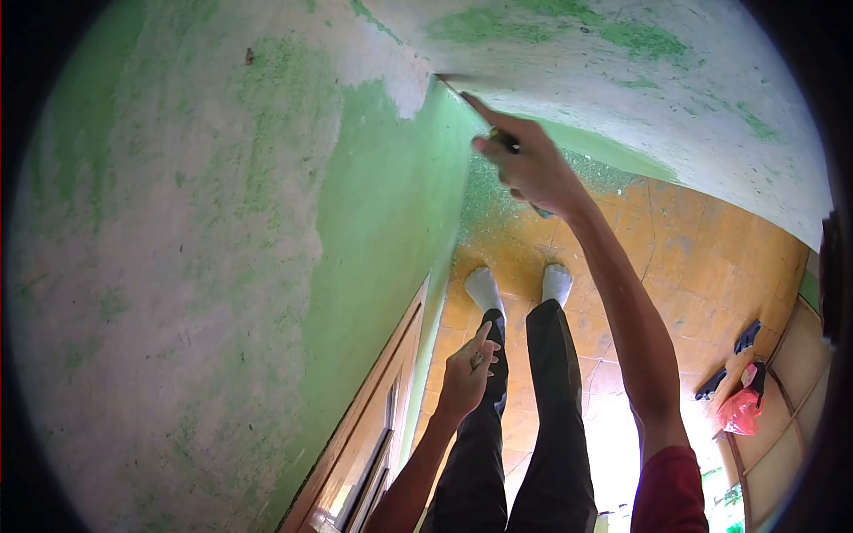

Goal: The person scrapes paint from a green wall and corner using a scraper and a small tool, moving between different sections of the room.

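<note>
My right hand (538,169) is raised into the wall corner, its fingers wrapped round the dark handle of a scraper (505,139). The index finger stretches along the tool, whose thin blade reaches the corner where the two walls meet and looks blurred. Lower down, my left hand (466,373) hangs in front of my leg, the index finger pointing out and the other fingers curled. Something small and greyish shows between those fingers; I cannot make out what it is. Beside the hands, the left wall (382,195) carries green paint with large pale scraped patches.
The right wall (711,80) is mostly pale with green remnants. Green flakes lie on the orange tiled floor (613,240) below the corner, ahead of my feet in light socks. A wood-framed window (355,444) is at lower left. A red plastic bag (739,413) and dark sandals (746,338) lie right.
</note>
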A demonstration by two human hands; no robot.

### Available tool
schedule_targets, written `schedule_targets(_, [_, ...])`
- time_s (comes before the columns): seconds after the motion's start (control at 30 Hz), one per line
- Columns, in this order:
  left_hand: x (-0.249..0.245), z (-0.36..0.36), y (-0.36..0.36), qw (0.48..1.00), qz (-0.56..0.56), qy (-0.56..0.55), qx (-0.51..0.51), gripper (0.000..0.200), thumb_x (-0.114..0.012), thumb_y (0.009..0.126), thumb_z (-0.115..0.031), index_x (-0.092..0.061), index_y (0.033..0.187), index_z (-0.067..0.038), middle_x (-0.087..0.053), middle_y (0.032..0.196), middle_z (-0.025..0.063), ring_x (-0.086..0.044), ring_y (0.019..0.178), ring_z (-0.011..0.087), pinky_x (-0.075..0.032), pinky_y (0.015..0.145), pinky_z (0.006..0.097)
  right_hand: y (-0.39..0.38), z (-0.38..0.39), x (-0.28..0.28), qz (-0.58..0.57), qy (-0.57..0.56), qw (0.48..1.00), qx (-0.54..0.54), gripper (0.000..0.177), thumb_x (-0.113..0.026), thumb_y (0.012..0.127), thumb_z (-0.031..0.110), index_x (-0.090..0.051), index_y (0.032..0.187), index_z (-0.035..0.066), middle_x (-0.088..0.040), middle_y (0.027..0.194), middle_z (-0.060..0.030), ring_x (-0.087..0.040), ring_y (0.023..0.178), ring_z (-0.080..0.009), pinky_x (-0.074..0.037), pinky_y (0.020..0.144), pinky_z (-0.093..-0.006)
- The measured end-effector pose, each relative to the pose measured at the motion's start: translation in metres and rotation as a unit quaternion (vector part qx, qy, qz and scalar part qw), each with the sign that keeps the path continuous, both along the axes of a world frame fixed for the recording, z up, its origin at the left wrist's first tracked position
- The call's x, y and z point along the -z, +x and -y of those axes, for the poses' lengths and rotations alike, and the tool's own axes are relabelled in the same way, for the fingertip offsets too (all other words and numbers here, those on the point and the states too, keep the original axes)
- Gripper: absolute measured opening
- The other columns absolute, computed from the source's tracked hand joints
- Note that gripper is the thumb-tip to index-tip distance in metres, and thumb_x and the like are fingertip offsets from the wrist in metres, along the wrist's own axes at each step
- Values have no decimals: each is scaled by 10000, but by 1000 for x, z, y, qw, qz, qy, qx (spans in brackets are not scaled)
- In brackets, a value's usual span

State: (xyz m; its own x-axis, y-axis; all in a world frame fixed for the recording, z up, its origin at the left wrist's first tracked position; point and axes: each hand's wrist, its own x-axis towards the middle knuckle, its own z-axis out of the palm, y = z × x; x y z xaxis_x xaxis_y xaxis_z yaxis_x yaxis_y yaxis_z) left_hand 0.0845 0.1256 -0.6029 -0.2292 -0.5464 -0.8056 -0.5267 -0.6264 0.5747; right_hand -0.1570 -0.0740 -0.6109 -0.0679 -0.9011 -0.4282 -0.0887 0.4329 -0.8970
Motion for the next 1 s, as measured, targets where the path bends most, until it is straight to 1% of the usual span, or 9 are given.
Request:
schedule_targets(0.2, [2,4,-1,1000,-4,2,-10,483,-476,1056,-313,-460,1454,-39,-691,1049,122,-669,868,155,-576,681,282,-2,10,-15,-10,-34,999,-29,569,-584,970,217,-407,1510,248,-298,634,2,-300,588,-123,-351,570,-317])
schedule_targets(0.3, [-2,6,-7,1000,-8,1,-2,482,-477,1056,-309,-460,1453,-36,-691,1046,126,-673,873,160,-577,680,284,-5,12,-16,42,65,995,-60,572,-591,962,211,-413,1504,248,-278,636,-13,-294,618,-136,-346,595,-321])
schedule_targets(0.37, [3,4,-9,1000,-7,0,6,479,-477,1056,-309,-465,1450,-37,-691,1036,126,-677,871,165,-580,685,287,12,7,4,-57,-68,995,-38,564,-585,960,198,-422,1498,247,-276,628,-23,-306,601,-145,-352,584,-334])
schedule_targets(0.47, [6,13,-15,1000,-9,0,27,485,-473,1057,-313,-462,1448,-26,-669,1107,127,-676,900,173,-584,701,295,13,-10,-3,-25,-28,999,-32,559,-582,956,235,-429,1494,251,-308,619,-40,-329,585,-144,-364,574,-351])
schedule_targets(0.57, [7,36,-24,989,-79,-14,-123,518,-450,1063,-332,-422,1459,0,-581,1287,128,-635,1070,205,-567,856,345,28,-36,-15,30,-7,999,-34,549,-547,980,294,-410,1508,241,-326,621,-10,-351,531,-109,-366,518,-315])
schedule_targets(0.7, [-13,104,-51,958,-139,-152,-200,598,-432,1063,-369,-275,1542,-45,-443,1477,157,-562,1237,263,-511,975,422,41,-37,-31,113,11,994,-2,555,-512,979,262,-401,1521,213,-336,625,28,-378,493,-75,-378,471,-277])
schedule_targets(0.87, [-32,165,-72,933,-217,-154,-241,659,-459,1053,-366,-198,1567,-48,-357,1540,166,-480,1321,249,-404,1081,408,44,-29,-48,132,40,990,-7,593,-522,939,180,-405,1519,207,-410,620,0,-399,526,-77,-389,503,-268])
schedule_targets(0.93, [-29,184,-82,932,-243,-173,-206,636,-462,1057,-309,-194,1571,-49,-403,1500,158,-438,1343,195,-345,1108,337,50,-28,-38,8,-20,1000,-18,562,-497,915,120,-460,1475,155,-683,887,-245,-616,624,-268,-511,663,-401])
schedule_targets(1.0, [-22,201,-98,932,-241,-152,-223,608,-455,1058,-277,-211,1570,-59,-435,1465,139,-466,1302,175,-369,1085,325,39,-9,-33,1,-20,1000,-14,550,-502,910,108,-481,1459,146,-681,863,-249,-616,625,-278,-512,671,-404])
